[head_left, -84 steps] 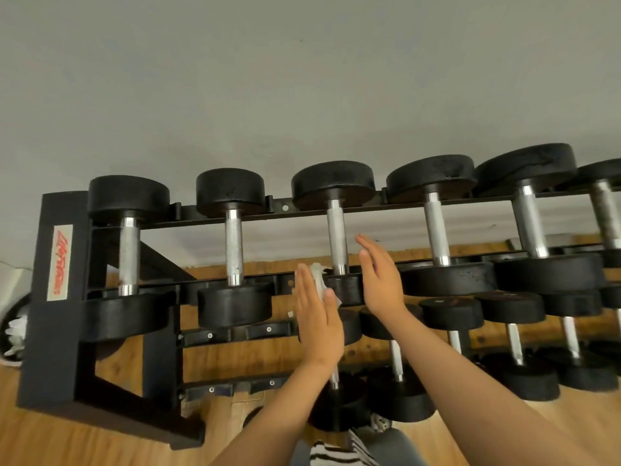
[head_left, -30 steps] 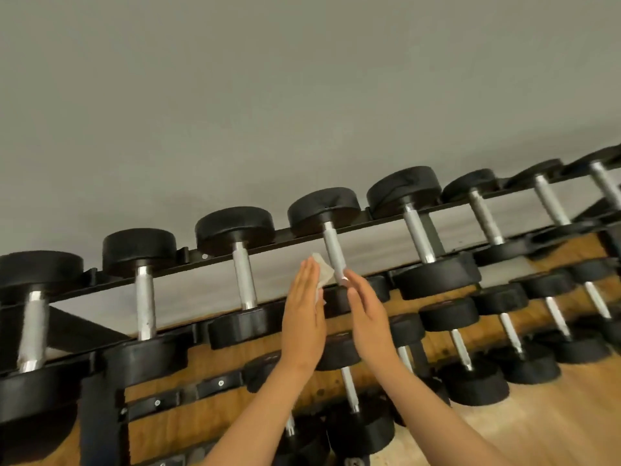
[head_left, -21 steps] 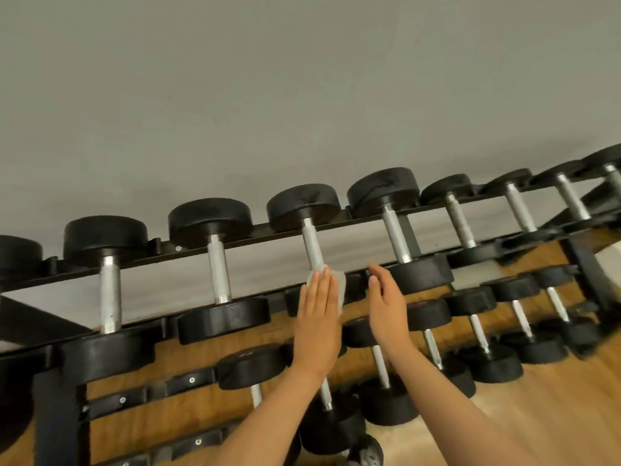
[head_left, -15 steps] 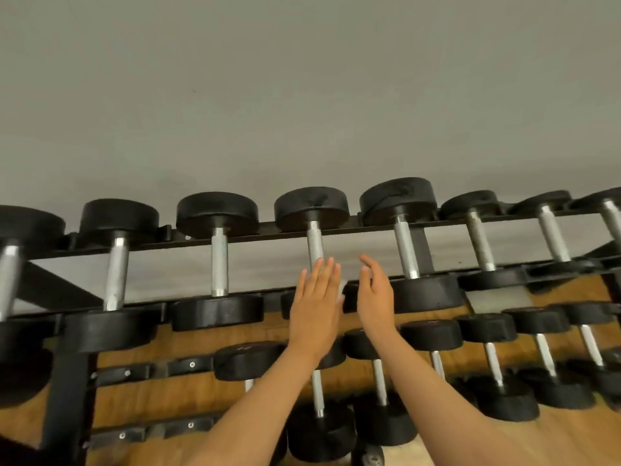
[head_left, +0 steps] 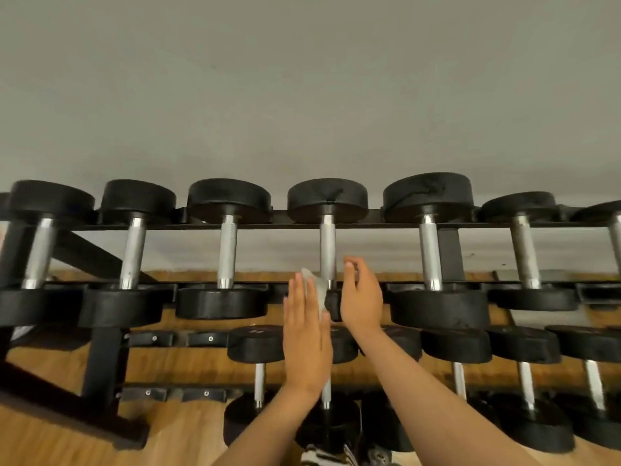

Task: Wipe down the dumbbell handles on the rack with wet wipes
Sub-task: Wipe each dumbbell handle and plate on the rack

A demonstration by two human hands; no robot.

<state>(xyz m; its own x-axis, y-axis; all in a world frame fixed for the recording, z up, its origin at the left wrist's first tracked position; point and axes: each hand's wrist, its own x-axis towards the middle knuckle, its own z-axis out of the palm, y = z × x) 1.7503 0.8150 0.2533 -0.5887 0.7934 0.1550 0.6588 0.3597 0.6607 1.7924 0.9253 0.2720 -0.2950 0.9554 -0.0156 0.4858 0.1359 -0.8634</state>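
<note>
Your left hand [head_left: 307, 334] has its fingers straight and together, and the wet wipe [head_left: 315, 290] lies flat against their inner side. The wipe is at the lower end of the dumbbell handle [head_left: 327, 250], which is the fourth fully visible handle from the left on the top rail of the rack [head_left: 268, 226]. Whether it touches the steel, I cannot tell. Your right hand [head_left: 361, 297] is at 3 o'clock of the wipe, with fingers relaxed and holding nothing. From both hands the handle runs toward 12 o'clock.

Black rack [head_left: 102, 358], dumbbells [head_left: 228, 200] in rows
</note>
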